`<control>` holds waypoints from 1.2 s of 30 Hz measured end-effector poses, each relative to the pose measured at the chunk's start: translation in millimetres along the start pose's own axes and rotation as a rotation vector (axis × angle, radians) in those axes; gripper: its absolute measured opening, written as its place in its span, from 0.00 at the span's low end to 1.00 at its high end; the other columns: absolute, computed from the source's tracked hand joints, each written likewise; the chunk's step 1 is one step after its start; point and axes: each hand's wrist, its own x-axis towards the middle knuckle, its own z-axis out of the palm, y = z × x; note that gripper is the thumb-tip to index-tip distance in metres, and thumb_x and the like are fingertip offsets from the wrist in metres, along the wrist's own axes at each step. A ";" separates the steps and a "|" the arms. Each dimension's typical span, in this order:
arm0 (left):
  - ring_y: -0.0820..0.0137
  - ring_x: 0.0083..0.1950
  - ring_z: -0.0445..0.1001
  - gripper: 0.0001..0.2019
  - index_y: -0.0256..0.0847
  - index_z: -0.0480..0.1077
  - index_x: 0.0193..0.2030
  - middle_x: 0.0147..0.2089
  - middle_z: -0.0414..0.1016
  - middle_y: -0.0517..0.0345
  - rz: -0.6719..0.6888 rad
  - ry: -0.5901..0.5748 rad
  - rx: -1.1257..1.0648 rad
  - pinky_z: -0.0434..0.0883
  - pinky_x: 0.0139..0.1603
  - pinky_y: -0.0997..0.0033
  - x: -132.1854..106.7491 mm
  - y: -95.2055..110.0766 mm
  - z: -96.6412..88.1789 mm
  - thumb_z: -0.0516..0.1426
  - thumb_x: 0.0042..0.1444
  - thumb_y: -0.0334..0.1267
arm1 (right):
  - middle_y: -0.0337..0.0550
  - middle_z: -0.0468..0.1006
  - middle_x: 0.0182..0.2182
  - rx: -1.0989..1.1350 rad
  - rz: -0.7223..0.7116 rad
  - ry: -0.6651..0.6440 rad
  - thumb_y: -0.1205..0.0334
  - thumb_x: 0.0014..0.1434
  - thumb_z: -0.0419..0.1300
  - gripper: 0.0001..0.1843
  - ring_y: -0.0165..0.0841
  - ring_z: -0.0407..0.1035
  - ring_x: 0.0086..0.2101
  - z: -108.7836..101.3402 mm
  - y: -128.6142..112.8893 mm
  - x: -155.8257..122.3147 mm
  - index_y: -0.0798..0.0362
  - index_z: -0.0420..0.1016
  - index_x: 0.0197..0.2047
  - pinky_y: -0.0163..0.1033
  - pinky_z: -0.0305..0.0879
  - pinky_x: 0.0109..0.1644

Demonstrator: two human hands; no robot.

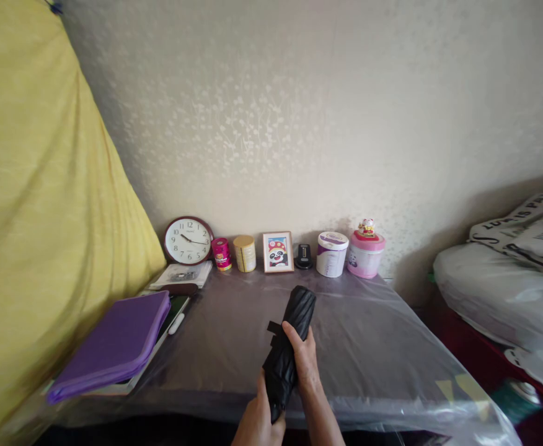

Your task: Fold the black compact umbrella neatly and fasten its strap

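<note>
A folded black umbrella (300,306) is held at a slant over the front of the table, its far end pointing away and a little right. My left hand (261,416) is closed around its lower end, near the table's front edge. Higher up, my right hand (305,356) grips the umbrella from the right side, the thumb lying across the cloth. A short black strap (274,327) sticks out to the left from the umbrella's middle. The fingers under the umbrella are partly hidden.
Plastic film covers the table (369,347). A purple folder (108,337) lies at left by a yellow curtain (43,186). Along the wall stand a clock (188,241), a picture frame (278,253), a purple-white tub (331,255) and a pink tub (366,257).
</note>
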 end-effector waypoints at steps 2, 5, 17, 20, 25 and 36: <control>0.68 0.35 0.72 0.43 0.34 0.35 0.62 0.34 0.73 0.54 0.036 -0.080 -0.087 0.64 0.37 0.73 -2.2 6.8 -4.8 0.56 0.43 0.37 | 0.41 0.75 0.25 0.059 0.036 -0.022 0.50 0.40 0.66 0.29 0.36 0.71 0.24 -1.9 1.3 1.3 0.56 0.65 0.42 0.38 0.68 0.27; 0.74 0.20 0.66 0.38 0.38 0.40 0.61 0.22 0.68 0.65 -0.024 -0.367 -0.382 0.61 0.24 0.75 -6.5 18.9 -12.5 0.55 0.46 0.44 | 0.43 0.75 0.24 0.148 0.109 -0.094 0.48 0.43 0.63 0.26 0.34 0.70 0.22 -3.8 -1.0 -0.2 0.58 0.67 0.40 0.38 0.67 0.25; 0.78 0.15 0.59 0.31 0.41 0.48 0.59 0.15 0.56 0.73 -0.085 -0.273 -0.209 0.58 0.16 0.81 -14.4 39.0 -12.9 0.51 0.46 0.32 | 0.42 0.76 0.31 -0.075 -0.002 -0.079 0.49 0.40 0.65 0.34 0.36 0.71 0.30 -10.2 1.3 8.4 0.55 0.64 0.49 0.38 0.67 0.34; 0.79 0.11 0.58 0.34 0.44 0.41 0.61 0.20 0.62 0.70 -0.077 -0.136 -0.030 0.57 0.12 0.81 -2.1 30.3 -12.8 0.50 0.47 0.31 | 0.44 0.76 0.37 -0.277 -0.093 0.007 0.48 0.40 0.64 0.36 0.38 0.70 0.38 -13.7 5.4 17.7 0.56 0.63 0.51 0.39 0.64 0.42; 0.77 0.12 0.64 0.36 0.52 0.36 0.62 0.29 0.70 0.61 -0.050 -0.120 0.203 0.60 0.11 0.81 19.3 13.0 -24.5 0.48 0.49 0.28 | 0.51 0.73 0.41 -0.617 -0.194 0.070 0.45 0.42 0.61 0.40 0.43 0.66 0.45 -23.6 16.2 35.1 0.59 0.60 0.55 0.42 0.61 0.47; 0.79 0.14 0.65 0.40 0.51 0.26 0.64 0.39 0.72 0.53 -0.012 -0.172 0.505 0.60 0.12 0.82 42.0 -2.6 -29.1 0.47 0.50 0.27 | 0.43 0.68 0.33 -0.966 -0.553 0.001 0.52 0.55 0.52 0.14 0.30 0.65 0.27 -37.6 41.0 43.3 0.51 0.72 0.39 0.37 0.64 0.36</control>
